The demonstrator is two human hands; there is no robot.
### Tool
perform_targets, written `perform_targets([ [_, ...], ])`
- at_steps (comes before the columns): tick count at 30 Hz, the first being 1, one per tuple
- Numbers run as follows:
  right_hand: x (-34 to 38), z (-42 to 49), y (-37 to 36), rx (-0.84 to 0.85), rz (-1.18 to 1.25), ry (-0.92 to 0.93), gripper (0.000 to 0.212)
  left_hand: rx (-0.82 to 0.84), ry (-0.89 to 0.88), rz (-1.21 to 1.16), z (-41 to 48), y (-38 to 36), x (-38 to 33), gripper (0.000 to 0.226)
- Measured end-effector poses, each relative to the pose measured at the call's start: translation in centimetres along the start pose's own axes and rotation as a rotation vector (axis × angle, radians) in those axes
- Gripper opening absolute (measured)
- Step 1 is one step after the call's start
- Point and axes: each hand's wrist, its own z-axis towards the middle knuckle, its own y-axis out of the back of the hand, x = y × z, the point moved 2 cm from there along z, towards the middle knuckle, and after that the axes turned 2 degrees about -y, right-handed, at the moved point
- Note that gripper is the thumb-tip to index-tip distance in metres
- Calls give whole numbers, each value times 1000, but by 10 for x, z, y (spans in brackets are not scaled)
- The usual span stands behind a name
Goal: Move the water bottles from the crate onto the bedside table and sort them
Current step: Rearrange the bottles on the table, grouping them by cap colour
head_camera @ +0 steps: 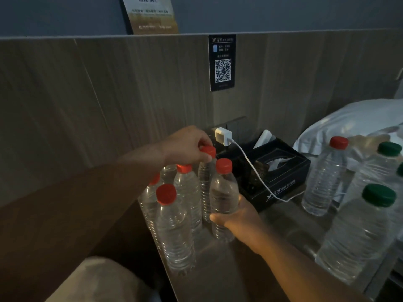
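Several clear red-capped water bottles [174, 225] stand clustered on the left part of the bedside table [283, 236]. My left hand [187, 144] grips the red cap of the rear bottle [205, 177] in that cluster. My right hand [237, 216] wraps around the body of a red-capped bottle [223, 192] at the cluster's right edge. On the table's right side stand one more red-capped bottle [325, 179] and green-capped bottles [359, 234], the nearest one large in view. No crate is in view.
A black tissue box [281, 177] sits at the back of the table, a white charger [223, 136] plugged into the wall socket with its cable trailing over the box. White bedding [349, 123] lies at right. A wood wall panel carries a QR sign [222, 62].
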Motion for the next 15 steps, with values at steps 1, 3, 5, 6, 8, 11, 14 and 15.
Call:
perform_targets([
  [1,0,1,0,7,6,-1,41,1,2,-22,-1,0,1,31],
  [3,-1,3,0,35,16,-1,41,21,7,-55,0,-1,1,33],
  [5,-1,4,1,64,21,-10,42,85,17,-80,0,-4,0,34],
  [6,-2,5,1,75,26,-13,43,116,18,-76,0,-5,0,34],
  [8,-4,7,3,91,32,-14,45,133,1,-45,0,-4,-2,29],
  [11,-2,6,5,97,21,-7,40,118,-16,-19,-2,-2,1,18],
  [14,-2,6,7,72,20,4,36,129,-3,-17,-3,0,4,27],
  [15,-2,6,7,56,24,4,37,132,1,-10,-4,0,3,31],
])
